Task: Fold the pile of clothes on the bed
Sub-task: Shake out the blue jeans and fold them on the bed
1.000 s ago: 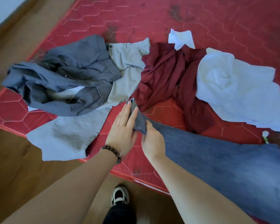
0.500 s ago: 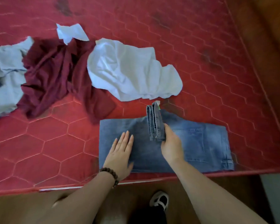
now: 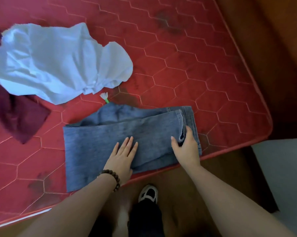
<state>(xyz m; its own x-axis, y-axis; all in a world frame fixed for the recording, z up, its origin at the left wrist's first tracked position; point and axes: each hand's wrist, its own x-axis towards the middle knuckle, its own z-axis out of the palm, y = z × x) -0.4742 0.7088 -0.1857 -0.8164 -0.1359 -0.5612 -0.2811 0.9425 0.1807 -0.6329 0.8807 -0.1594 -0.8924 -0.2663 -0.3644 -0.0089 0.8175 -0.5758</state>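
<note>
Blue jeans point(image 3: 110, 134) lie folded in half lengthwise and across on the red mattress point(image 3: 195, 65), near its front right corner. My left hand point(image 3: 123, 156) presses flat on the middle of the top layer, fingers straight. At the jeans' right end my right hand point(image 3: 187, 149) holds the leg hems, with its fingers curled into the hem edge over the waistband. A crumpled white garment point(image 3: 58, 62) lies at the upper left. Beside it, a maroon garment point(image 3: 16, 117) runs off the left edge.
A small white and green tag point(image 3: 104, 97) lies on the mattress just behind the jeans. The mattress edge runs close under my wrists. Below it are the brown floor and my shoe point(image 3: 148, 194). A grey surface point(image 3: 281, 168) sits at the right.
My right hand carried the leg hems rightward and laid them on the waistband end, folding the jeans in half. My left hand stays flat on them. The view shifted right.
</note>
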